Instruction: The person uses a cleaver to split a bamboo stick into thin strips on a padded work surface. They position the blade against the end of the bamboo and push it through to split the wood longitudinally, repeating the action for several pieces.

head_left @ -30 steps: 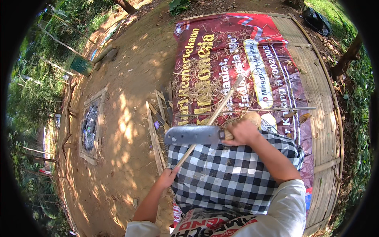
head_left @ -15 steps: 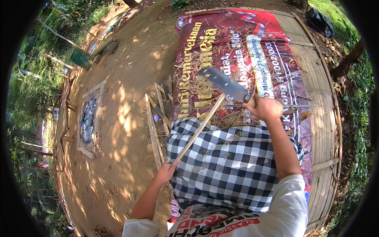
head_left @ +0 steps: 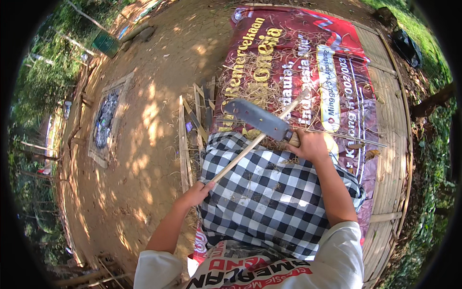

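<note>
My left hand [head_left: 198,194] is closed round the lower end of a pale bamboo stick [head_left: 233,162], which slants up and away to the right. My right hand [head_left: 312,144] grips the wooden handle of a broad machete [head_left: 260,118]. Its dark blade points to the left and lies across the stick about midway along. A black-and-white checked cloth [head_left: 269,192] covers my lap beneath both hands. Beyond it, curly shavings [head_left: 260,62] are strewn over a red printed banner [head_left: 353,41].
The banner lies on a bamboo-slat platform [head_left: 391,178]. Split bamboo strips [head_left: 184,144] lean at its left edge. On the dirt ground stands a framed ash pit [head_left: 107,118], with a green bin [head_left: 106,44] farther off. A black bag [head_left: 406,47] lies at the far right.
The machete and my right hand have come nearer to me along the stick, and the blade has shifted left. My left hand still holds the stick's lower end.
</note>
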`<state>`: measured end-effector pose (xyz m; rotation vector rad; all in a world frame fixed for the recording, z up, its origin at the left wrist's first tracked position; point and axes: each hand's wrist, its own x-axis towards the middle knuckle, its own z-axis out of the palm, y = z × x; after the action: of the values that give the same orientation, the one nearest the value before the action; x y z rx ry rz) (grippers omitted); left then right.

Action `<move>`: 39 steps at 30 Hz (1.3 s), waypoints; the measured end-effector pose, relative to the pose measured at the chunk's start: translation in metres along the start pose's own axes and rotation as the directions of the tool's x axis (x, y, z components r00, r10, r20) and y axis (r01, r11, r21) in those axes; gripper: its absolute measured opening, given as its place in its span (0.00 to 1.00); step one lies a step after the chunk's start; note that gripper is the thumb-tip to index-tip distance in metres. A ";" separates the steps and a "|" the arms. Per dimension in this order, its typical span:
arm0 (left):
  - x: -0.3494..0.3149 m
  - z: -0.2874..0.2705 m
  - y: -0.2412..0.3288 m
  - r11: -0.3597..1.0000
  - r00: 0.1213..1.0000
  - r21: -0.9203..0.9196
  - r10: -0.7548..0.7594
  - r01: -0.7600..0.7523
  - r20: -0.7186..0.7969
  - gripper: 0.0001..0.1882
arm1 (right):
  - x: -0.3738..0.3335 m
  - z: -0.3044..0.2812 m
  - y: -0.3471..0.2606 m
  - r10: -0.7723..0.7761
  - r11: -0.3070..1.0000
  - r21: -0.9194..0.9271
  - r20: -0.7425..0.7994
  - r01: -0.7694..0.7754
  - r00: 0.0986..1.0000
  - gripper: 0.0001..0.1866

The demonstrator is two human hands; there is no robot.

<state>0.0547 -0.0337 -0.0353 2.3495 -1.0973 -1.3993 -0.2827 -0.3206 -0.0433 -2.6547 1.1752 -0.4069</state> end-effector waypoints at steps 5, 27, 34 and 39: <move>-0.010 -0.009 0.016 0.992 0.997 -0.124 -0.010 0.019 0.077 0.35 | 0.001 -0.015 0.017 0.299 0.953 0.063 -0.039 -0.296 0.954 0.31; -0.057 -0.146 0.143 0.534 0.843 -0.653 0.385 -0.536 -0.376 0.22 | -0.028 -0.022 -0.005 0.318 0.941 0.152 -0.095 -0.301 0.943 0.32; -0.125 -0.242 0.215 0.134 0.285 -0.252 0.496 -0.958 -0.820 0.22 | -0.031 -0.023 0.001 0.308 0.945 0.143 -0.094 -0.293 0.947 0.31; -0.161 -0.260 0.229 -0.153 0.060 -0.169 0.543 -0.974 -0.838 0.21 | -0.028 -0.032 -0.015 0.401 0.914 0.100 -0.078 -0.393 0.913 0.30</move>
<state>0.1104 -0.1372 0.3285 0.6910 -1.0854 -0.3663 -0.3012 -0.2926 -0.0130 -2.2661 1.6452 -0.4982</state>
